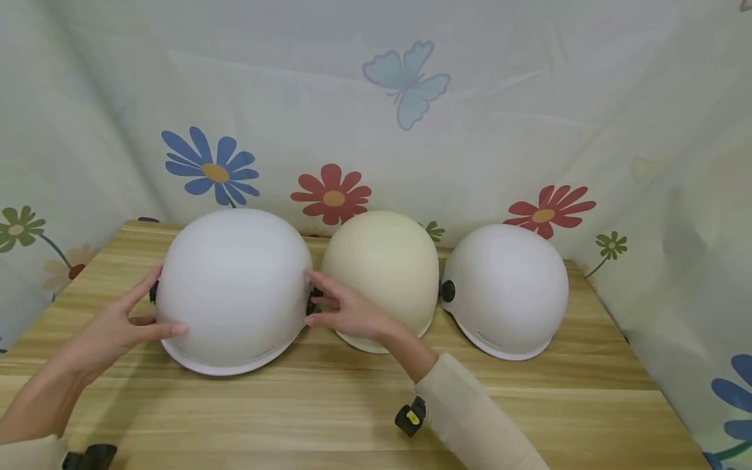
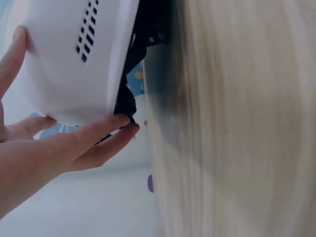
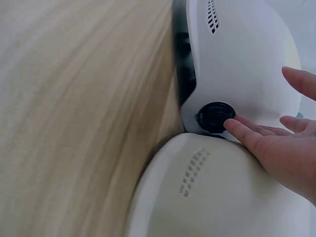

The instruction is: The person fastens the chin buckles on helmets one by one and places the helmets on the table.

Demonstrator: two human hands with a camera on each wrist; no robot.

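Note:
A large white helmet stands at the left end of a row, with black side fittings. My left hand lies at its left side, thumb on the front of the shell. In the left wrist view, extended fingers touch the lower side by the rim and black strap. My right hand is at the opposite side, fingers extended and a fingertip at the round black knob. The right thumb stands away from the fingers. A cream helmet sits just right of it, below the right wrist.
Another white helmet with a black side knob stands at the right end of the row. All rest on a wood-grain table. Behind hangs a pale curtain printed with flowers and a butterfly.

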